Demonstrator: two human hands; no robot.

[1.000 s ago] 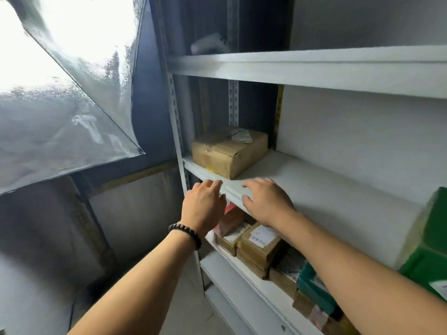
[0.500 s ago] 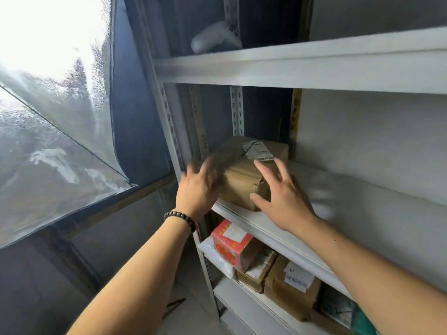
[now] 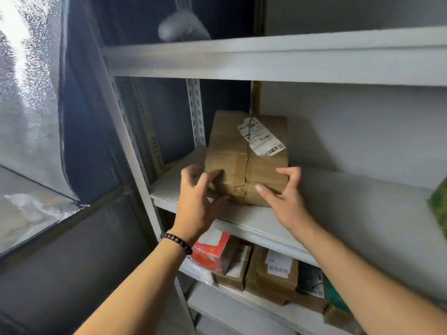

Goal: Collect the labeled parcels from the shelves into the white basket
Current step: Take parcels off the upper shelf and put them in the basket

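Observation:
A brown taped cardboard parcel point(image 3: 242, 153) with a white label point(image 3: 262, 137) on top sits at the left end of the middle shelf point(image 3: 338, 213). My left hand point(image 3: 197, 201), a dark bead bracelet on its wrist, clasps the parcel's near left corner, fingers on top and thumb low on the front. My right hand point(image 3: 289, 199) holds the near right corner, with curled fingers on the edge and the thumb across the front face. The white basket is out of view.
The shelf below holds a red box point(image 3: 210, 252), labeled cardboard boxes point(image 3: 273, 274) and a teal package point(image 3: 335, 298). A green box point(image 3: 439, 206) sits at the right edge. A pale rounded object point(image 3: 181, 27) lies on the top shelf. A metal upright point(image 3: 125, 131) and a wet window point(image 3: 26, 93) stand on the left.
Both hands have risen from the shelf's front edge to the cardboard parcel and closed on its near corners. The view has moved in closer and tilted upward.

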